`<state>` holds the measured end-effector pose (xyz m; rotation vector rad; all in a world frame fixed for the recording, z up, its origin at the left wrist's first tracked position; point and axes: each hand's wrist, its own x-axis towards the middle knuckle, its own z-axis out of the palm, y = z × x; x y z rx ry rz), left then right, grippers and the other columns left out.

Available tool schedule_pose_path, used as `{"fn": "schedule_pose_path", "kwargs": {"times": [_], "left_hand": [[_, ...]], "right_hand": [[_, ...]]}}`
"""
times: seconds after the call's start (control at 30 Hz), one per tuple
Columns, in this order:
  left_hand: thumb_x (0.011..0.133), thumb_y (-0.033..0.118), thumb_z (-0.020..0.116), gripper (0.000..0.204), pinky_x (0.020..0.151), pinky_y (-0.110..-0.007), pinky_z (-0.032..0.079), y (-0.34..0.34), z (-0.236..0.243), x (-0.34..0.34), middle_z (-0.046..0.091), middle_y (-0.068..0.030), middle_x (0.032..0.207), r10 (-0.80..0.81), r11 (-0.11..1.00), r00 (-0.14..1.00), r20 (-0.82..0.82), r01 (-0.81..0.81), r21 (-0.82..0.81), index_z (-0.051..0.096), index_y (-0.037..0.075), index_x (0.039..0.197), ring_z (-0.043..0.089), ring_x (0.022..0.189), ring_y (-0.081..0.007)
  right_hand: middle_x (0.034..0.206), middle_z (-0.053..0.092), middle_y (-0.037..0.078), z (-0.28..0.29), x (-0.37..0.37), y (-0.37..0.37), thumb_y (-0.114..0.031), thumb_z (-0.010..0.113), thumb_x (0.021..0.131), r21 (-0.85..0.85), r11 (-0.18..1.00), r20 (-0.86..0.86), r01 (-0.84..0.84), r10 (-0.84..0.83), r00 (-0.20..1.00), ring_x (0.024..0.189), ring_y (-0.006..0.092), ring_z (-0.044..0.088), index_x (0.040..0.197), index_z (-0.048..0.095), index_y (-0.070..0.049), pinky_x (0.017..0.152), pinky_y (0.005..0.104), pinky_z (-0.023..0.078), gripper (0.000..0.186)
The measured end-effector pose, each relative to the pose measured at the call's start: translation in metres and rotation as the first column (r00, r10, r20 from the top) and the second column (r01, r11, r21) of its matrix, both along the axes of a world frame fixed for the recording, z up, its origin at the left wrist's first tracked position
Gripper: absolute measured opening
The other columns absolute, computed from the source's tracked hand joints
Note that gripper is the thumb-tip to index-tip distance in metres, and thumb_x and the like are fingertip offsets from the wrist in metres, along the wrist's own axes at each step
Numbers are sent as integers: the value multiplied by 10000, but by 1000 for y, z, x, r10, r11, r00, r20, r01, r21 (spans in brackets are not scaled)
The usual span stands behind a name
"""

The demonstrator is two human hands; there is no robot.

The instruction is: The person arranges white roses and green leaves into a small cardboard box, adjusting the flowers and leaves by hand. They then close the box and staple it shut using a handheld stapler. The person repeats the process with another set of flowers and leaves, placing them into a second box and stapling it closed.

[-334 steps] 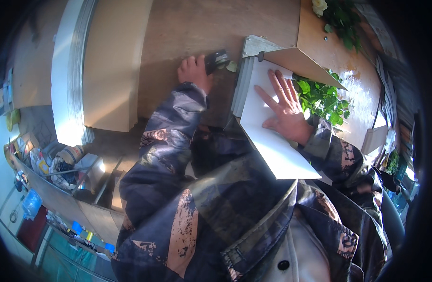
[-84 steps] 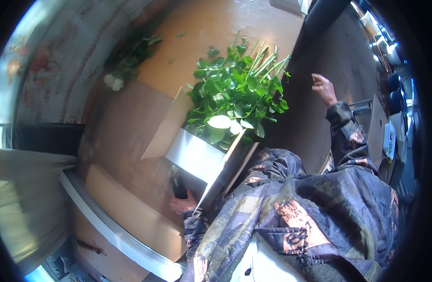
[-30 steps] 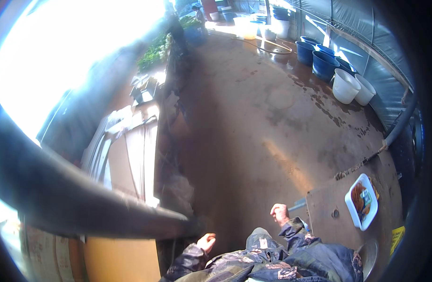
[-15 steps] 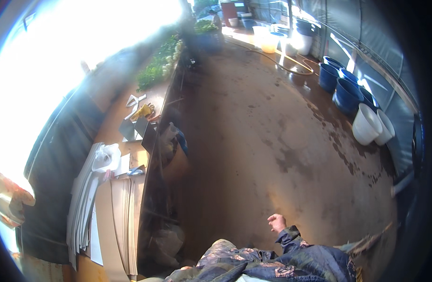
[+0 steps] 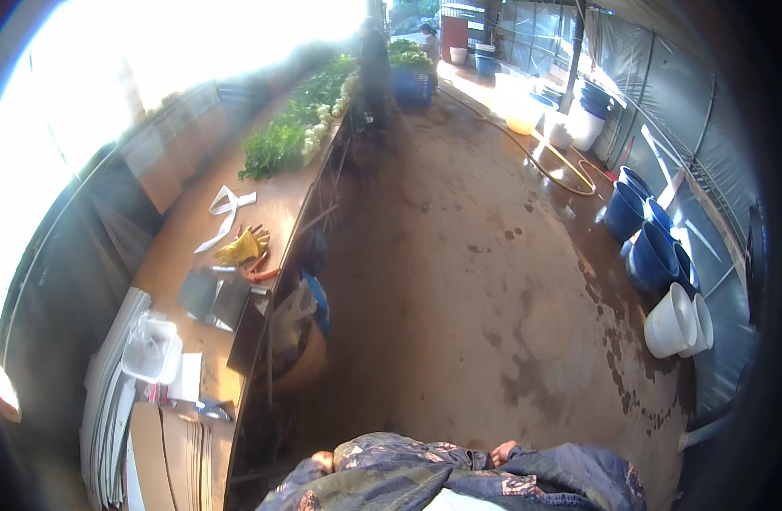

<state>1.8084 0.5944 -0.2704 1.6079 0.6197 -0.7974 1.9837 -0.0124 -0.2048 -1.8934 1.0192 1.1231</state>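
Note:
At the bottom edge, my left hand (image 5: 323, 462) is mostly hidden by the dark patterned sleeve; its fingers cannot be made out. My right hand (image 5: 503, 453) hangs by my body with curled fingers, and whatever it may hold is hidden. To my left runs a long wooden workbench (image 5: 297, 201) carrying stacked cardboard sheets (image 5: 159, 451), a white plastic tray (image 5: 151, 351), grey metal pieces (image 5: 210, 294), yellow gloves (image 5: 242, 249) and white flowers with leafy stems (image 5: 276, 149). Both hands are apart from these things.
Blue buckets (image 5: 650, 257) and white buckets (image 5: 669, 321) line the plastic wall at the right of the wet floor (image 5: 493, 298). A hose (image 5: 561, 175) lies further back. A dark figure (image 5: 374, 72) stands by the bench's far end; another person (image 5: 429, 43) is beyond.
The view has swung from the flower bundle and folded cardboard to the aisle, and I have moved forward along it. My left hand has let go of the black object it held earlier.

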Motion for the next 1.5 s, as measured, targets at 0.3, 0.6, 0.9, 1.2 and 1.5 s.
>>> {"fn": "schedule_pose_path", "kwargs": {"times": [0.3, 0.6, 0.9, 1.2, 1.5], "left_hand": [[966, 206, 581, 433, 825, -360, 610, 88, 51, 429, 759, -140, 1029, 149, 980, 926, 346, -184, 71, 646, -20, 1330, 746, 900, -234], [947, 123, 573, 241, 553, -347, 550, 169, 3, 551, 690, -86, 767, 444, 891, 893, -75, -449, -72, 728, 7, 1091, 648, 600, -191], [919, 235, 648, 303, 693, -367, 566, 217, 1, 663, 731, -141, 896, 426, 899, 887, -176, -394, 191, 756, 17, 1100, 698, 750, -232], [891, 347, 722, 392, 833, -386, 583, 340, -66, 957, 771, -196, 1025, 463, 862, 886, 13, -454, 225, 783, 27, 1108, 748, 900, -273], [974, 28, 503, 363, 873, -375, 616, 489, -14, 1317, 762, -176, 1135, 576, 811, 784, 230, -583, -45, 678, -5, 1291, 756, 993, -254]], "right_hand": [[975, 793, 91, -102, 226, 26, -8, 618, 918, 97, 855, 206, -509, 483, 851, 815, 203, 732, 1093, 779, 8, 740, 382, 594, 238], [968, 740, 325, -132, 592, 179, -65, 477, 971, 220, 962, 190, 161, -204, 960, 731, 390, 744, 1243, 660, 91, 612, 526, 614, 363], [797, 704, 175, -63, 1003, 429, -160, 410, 1030, 427, 904, 238, -32, -78, 968, 601, 267, 682, 1048, 684, -16, 523, 400, 549, 310], [855, 734, 192, -65, 1227, 538, 21, 436, 962, 113, 954, 204, -278, 251, 946, 626, 283, 701, 1133, 661, -26, 550, 428, 564, 287], [820, 733, 198, -86, 1383, 598, 47, 520, 919, 26, 996, 234, -90, 82, 969, 605, 274, 666, 1047, 696, -3, 538, 424, 548, 223]]}}
